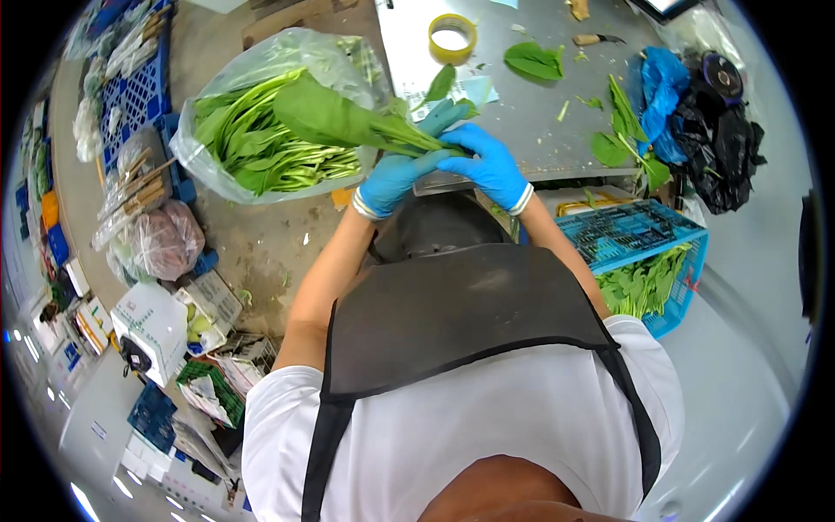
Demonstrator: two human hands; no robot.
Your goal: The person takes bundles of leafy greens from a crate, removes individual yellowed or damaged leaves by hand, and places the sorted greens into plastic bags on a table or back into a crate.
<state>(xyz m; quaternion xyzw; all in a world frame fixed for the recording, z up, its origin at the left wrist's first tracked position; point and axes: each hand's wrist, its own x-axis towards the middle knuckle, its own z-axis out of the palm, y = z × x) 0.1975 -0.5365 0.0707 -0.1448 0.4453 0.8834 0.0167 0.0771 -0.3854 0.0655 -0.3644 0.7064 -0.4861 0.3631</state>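
Observation:
Both of my hands wear gloves and meet in front of my chest around a bunch of leafy greens [323, 115]. My left hand [393, 181], in a teal glove, wraps the stems from the left. In a brighter blue glove, my right hand [489, 161] closes on the stem ends. The broad leaves point left, over a clear plastic bag [187, 143] packed with more greens [252, 130]. A smaller leaf [441, 83] sticks up beyond my fingers. Part of the stems is hidden by the gloves.
The grey table [544, 122] holds a yellow tape roll [471, 36], a loose leaf [534, 60], a curved knife [598, 39] and scattered stalks. Blue [658, 96] and black plastic bags [726, 174] lie at its right. Below stands a blue crate [665, 322] of greens.

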